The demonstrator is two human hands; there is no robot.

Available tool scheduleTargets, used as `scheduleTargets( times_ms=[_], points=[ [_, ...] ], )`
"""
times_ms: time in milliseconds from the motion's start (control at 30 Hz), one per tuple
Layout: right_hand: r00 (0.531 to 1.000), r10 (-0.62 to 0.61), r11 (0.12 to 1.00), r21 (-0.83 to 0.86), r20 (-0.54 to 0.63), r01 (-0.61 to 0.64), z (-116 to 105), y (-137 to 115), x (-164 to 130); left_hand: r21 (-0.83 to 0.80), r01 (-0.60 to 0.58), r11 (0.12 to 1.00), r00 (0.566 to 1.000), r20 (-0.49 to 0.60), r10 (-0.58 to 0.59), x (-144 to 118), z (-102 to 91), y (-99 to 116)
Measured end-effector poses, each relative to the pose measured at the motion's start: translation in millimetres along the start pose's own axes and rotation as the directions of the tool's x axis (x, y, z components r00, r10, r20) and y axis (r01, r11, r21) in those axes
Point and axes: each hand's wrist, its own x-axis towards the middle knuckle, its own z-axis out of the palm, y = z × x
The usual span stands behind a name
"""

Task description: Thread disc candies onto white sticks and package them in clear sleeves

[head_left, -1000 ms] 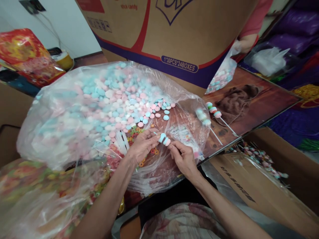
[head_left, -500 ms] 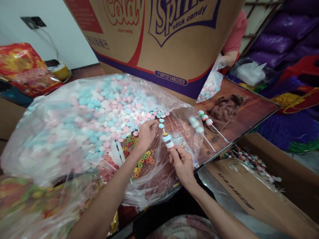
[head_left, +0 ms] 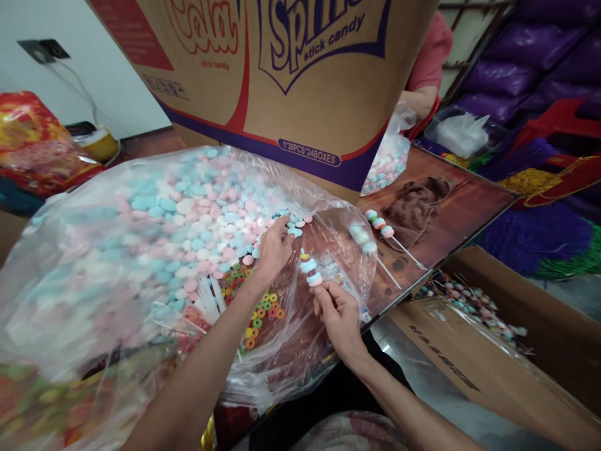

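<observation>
My right hand point(head_left: 335, 316) pinches the thin white stick of a candy skewer point(head_left: 310, 272), held upright with several blue, white and pink discs threaded on it. My left hand point(head_left: 273, 247) reaches into the open mouth of a big clear plastic bag point(head_left: 154, 238) full of pastel candy discs, fingertips on the loose blue and pink discs point(head_left: 293, 223) at the bag's opening. Small coloured ring candies point(head_left: 263, 310) and a bunch of white sticks point(head_left: 209, 294) lie just under my left wrist.
Two finished candy skewers point(head_left: 382, 235) lie on the brown board point(head_left: 446, 213) to the right. A large "stick candy" carton point(head_left: 291, 81) stands behind, with another person's arm beside it. An open carton point(head_left: 493, 338) with wrapped skewers sits lower right.
My left hand left the skewer and moved up and away into the bag's loose discs. My right hand raised the skewer upright. The view tilted up slightly.
</observation>
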Motion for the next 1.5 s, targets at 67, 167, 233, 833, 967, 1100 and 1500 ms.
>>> scheduleTargets(
  times_ms=[67, 167, 233, 833, 967, 1100, 1500],
  points=[
    [1.0, 0.004, 1.0, 0.002, -0.005, -0.004, 0.4, -0.1, 0.2, 0.054, -0.023, 0.998, 1.0, 0.017, 0.022, 16.0, 1.7, 1.5],
    [1.0, 0.004, 1.0, 0.003, -0.015, -0.004, 0.9, -0.2, 0.7, 0.126, -0.059, 0.99, 0.996, 0.078, 0.049, 32.8, 9.5, 0.8],
    [1.0, 0.006, 1.0, 0.005, -0.016, -0.006, 0.8, -0.3, 0.8, 0.141, -0.064, 0.988, 0.994, 0.101, 0.05, 35.1, 14.4, -0.9],
    [1.0, -0.016, 0.999, -0.044, 0.027, 0.017, -0.4, -2.9, -0.5, 0.093, -0.031, 0.995, 0.98, 0.201, 0.012, -11.1, -1.0, -8.2],
    [0.997, -0.035, 0.997, -0.07, 0.063, 0.039, -0.7, -2.1, -1.1, -0.328, 0.181, 0.927, 0.983, 0.101, -0.156, -25.7, -12.0, -7.3],
    [0.994, -0.034, 0.995, -0.091, 0.103, 0.044, -0.5, 0.0, -1.7, -0.606, 0.318, 0.729, 0.947, 0.175, -0.269, -42.9, -25.7, -3.3],
    [0.985, -0.024, 0.994, -0.103, 0.171, 0.042, 0.6, 1.9, -2.1, -0.722, 0.208, 0.659, 0.96, 0.023, -0.278, -62.5, -25.9, -4.3]
  ],
)
